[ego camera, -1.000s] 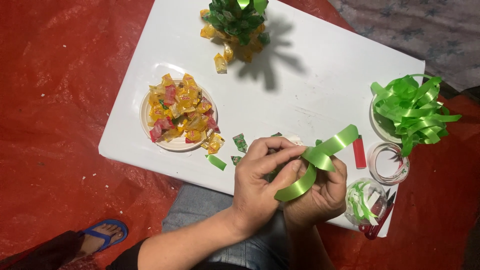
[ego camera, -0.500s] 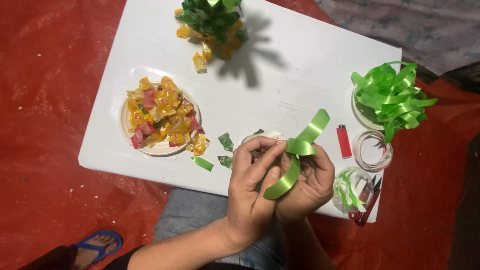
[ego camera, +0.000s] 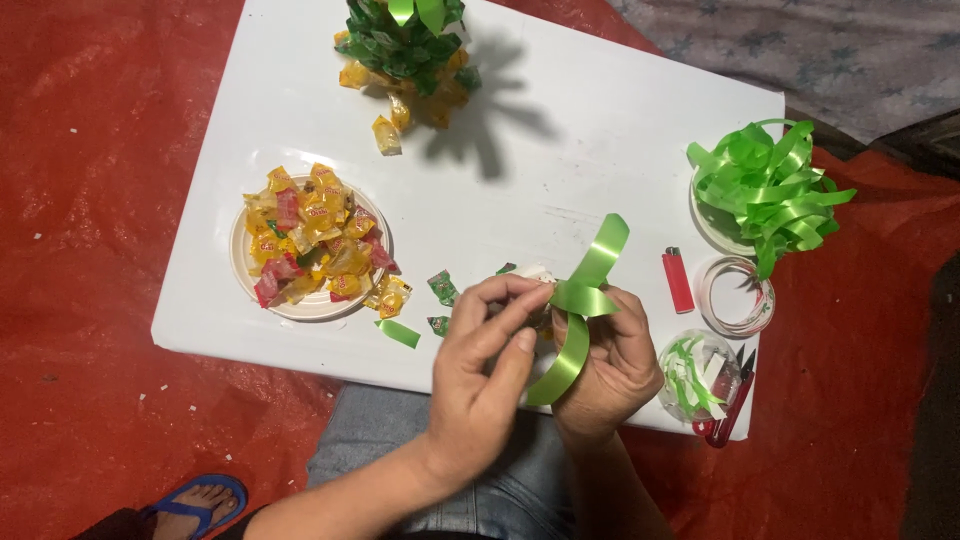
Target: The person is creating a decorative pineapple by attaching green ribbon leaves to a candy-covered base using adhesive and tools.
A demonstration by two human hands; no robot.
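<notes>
A strip of bright green ribbon (ego camera: 583, 300) is folded into a loop between both hands at the near edge of the white board (ego camera: 560, 160). My left hand (ego camera: 478, 375) pinches the fold with thumb and forefinger. My right hand (ego camera: 612, 365) cups the ribbon from behind, with one end sticking up and the other hanging down. A small pale item under the fingers is mostly hidden.
A plate of wrapped yellow and red candies (ego camera: 310, 250) sits at left. A green ribbon-and-candy tree (ego camera: 408, 50) stands at the far edge. At right: a bowl of green ribbon loops (ego camera: 765, 185), a red lighter (ego camera: 678, 280), a tape roll (ego camera: 735, 295), a scrap cup (ego camera: 697, 375), red scissors (ego camera: 730, 405).
The hands and ribbon have stayed together while the view shifted; the left fingers have slid along the fold and the upper ribbon end now stands more upright.
</notes>
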